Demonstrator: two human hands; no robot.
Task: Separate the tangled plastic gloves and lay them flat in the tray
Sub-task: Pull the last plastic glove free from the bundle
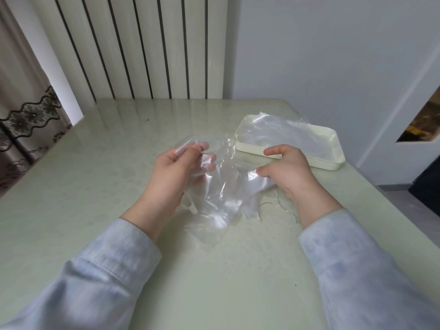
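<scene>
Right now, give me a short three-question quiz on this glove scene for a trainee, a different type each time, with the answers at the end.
1. True or false: the left hand and the right hand both grip the tangled gloves.
2. The cream tray stands: A) beyond the right hand; B) beyond the left hand; C) at the near table edge, between the sleeves.
3. Fill in: some clear plastic already lies in the ____.

Key: 1 true; 2 A; 3 tray.
</scene>
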